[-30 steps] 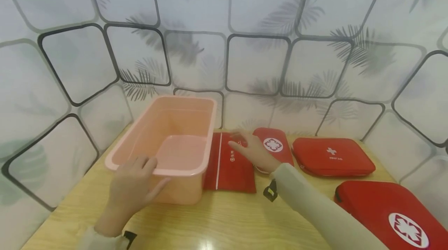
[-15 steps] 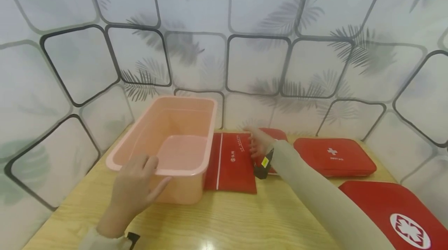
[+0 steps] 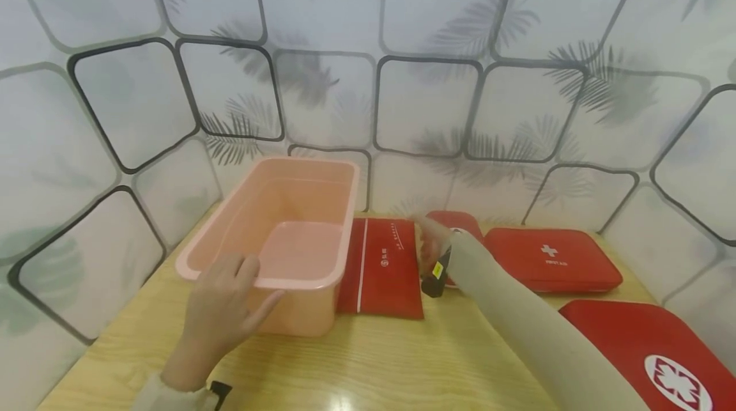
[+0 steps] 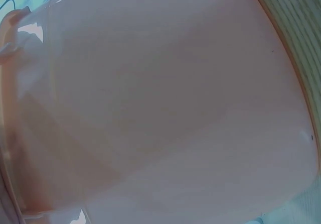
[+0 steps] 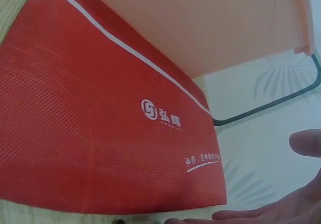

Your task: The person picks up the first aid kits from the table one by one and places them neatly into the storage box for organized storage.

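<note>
My left hand [image 3: 217,309] grips the near rim of a deep pink plastic basin [image 3: 270,282], fingers over the edge and thumb along the outer wall. In the left wrist view the basin wall [image 4: 165,93] fills most of the picture. To the basin's right lies a flat red pouch [image 3: 376,289] with a white stripe; its white lettering shows in the right wrist view. My right hand [image 3: 434,238] stands at the pouch's right edge, thumb and fingers apart, slightly blurred. Its forearm partly hides a small red first-aid case [image 3: 459,218] behind it.
A red first-aid case [image 3: 575,267] with a white cross lies right of the small one. Nearer, at the lower right, is a larger red case [image 3: 627,328], partly behind my right sleeve. A patterned wall [image 3: 425,110] borders the back of the wooden table [image 3: 368,360].
My right hand has moved from above the red pouch to the right, down to its right edge beside the small case. The left hand stays on the basin rim.
</note>
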`<state>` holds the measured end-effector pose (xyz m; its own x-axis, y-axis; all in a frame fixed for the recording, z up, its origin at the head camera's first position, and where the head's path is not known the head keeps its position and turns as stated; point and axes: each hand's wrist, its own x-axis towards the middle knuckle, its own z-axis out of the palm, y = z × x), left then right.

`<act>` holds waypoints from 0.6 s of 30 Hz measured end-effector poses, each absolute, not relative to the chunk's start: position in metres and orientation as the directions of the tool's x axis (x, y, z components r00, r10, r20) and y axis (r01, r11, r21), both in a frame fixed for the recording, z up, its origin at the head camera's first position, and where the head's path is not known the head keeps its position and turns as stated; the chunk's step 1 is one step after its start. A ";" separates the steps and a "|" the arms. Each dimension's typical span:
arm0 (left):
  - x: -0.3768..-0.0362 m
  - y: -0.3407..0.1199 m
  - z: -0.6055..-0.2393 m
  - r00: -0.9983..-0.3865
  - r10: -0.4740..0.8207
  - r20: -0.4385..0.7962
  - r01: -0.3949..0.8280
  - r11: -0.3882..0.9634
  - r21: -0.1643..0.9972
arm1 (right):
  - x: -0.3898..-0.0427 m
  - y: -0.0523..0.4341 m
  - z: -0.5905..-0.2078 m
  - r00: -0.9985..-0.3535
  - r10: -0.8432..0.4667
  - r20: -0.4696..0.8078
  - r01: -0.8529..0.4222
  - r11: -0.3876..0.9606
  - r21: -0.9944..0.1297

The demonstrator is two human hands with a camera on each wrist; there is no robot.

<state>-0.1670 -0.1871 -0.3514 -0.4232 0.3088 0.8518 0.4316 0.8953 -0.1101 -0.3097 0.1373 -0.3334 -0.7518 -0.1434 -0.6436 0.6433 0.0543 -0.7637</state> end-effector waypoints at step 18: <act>-0.165 -0.193 -0.340 -0.420 0.372 0.828 0.453 0.876 -0.164 | -0.319 0.128 -0.356 -0.751 -0.102 -0.652 0.653 0.024 -0.757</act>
<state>-0.1648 -0.1925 -0.3400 -0.4199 0.3719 0.8279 0.4530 0.8763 -0.1639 -0.3193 0.1279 -0.3559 -0.7515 -0.1019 -0.6519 0.6532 0.0244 -0.7568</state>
